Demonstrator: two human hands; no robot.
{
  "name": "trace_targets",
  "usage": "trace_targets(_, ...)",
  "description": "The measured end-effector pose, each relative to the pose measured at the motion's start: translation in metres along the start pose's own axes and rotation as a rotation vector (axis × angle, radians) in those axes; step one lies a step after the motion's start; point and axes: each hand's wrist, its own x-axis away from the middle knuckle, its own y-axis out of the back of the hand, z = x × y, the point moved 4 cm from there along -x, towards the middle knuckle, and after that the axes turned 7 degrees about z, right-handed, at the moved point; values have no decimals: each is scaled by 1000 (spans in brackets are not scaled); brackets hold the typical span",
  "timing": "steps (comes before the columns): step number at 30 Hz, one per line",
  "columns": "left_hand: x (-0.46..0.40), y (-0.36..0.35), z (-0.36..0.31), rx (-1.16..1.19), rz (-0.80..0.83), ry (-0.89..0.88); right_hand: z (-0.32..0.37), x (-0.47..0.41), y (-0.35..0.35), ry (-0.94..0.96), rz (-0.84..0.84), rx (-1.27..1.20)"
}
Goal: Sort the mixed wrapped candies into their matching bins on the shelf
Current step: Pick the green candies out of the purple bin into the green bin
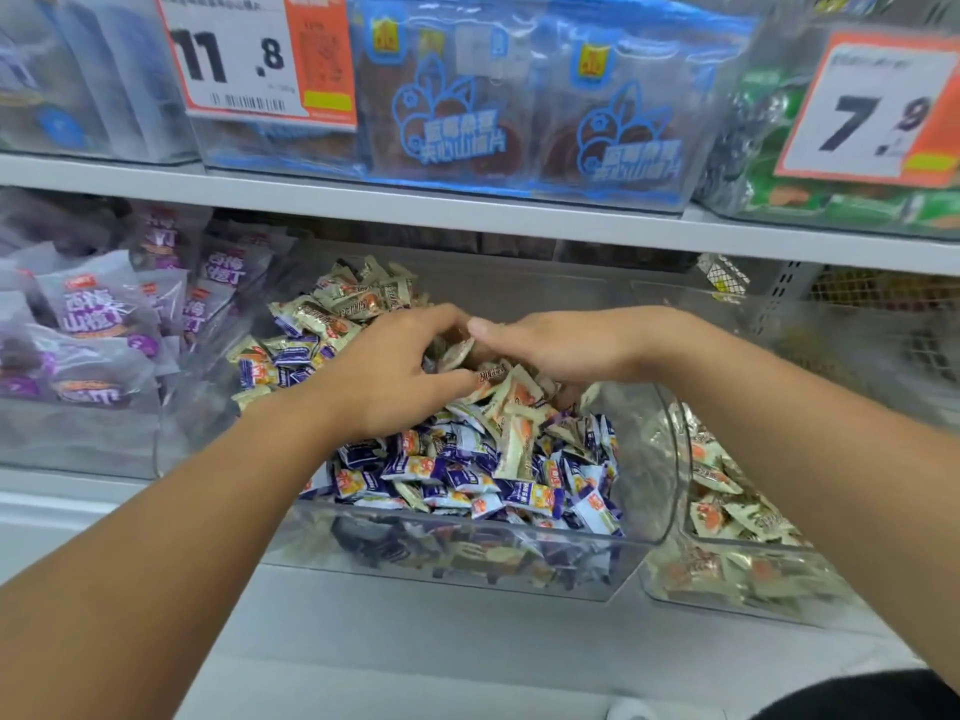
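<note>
Cream and purple wrapped candies [467, 470] lie heaped together in the clear middle bin [467, 569]; a bin to the right [727, 589] holds only cream ones. Purple snack bags [104, 330] sit left, price tags [260, 54] above. Over the pile's far part, the left hand [400, 376] and right hand [561, 345] meet, curled fingers pinching cream candies.

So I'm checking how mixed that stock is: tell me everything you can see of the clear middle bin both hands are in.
The clear middle bin looks like transparent plastic with a rounded right wall and a low front lip. It sits on the lower shelf, close beside a bin of cream candies. It holds cream-wrapped candies heaped at the back and purple-and-white ones in front. The left hand and right hand dig into the pile, fingers curled among wrappers.
</note>
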Motion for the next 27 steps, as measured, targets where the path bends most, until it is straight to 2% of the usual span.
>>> trace_targets(3,1,0,-1,37,56,45,-7,20,13,-3,-29,-124)
trace_targets(5,0,-4,-4,10,106,42,-12,27,20,0,-4,-122)
trace_targets(8,-5,-10,-9,-64,157,31,-16,26,24,15,-8,58)
trace_targets(12,-11,-11,-7,-46,149,53,-7,27,34,150,-145,310)
trace_targets(18,-12,-2,1,-15,10,47,11,30,3,275,34,408)
trace_targets(24,-8,5,5,37,-140,88,7,25,-14,332,-54,474)
trace_targets(27,-7,7,3,194,-151,124,7,28,-13,332,-54,505)
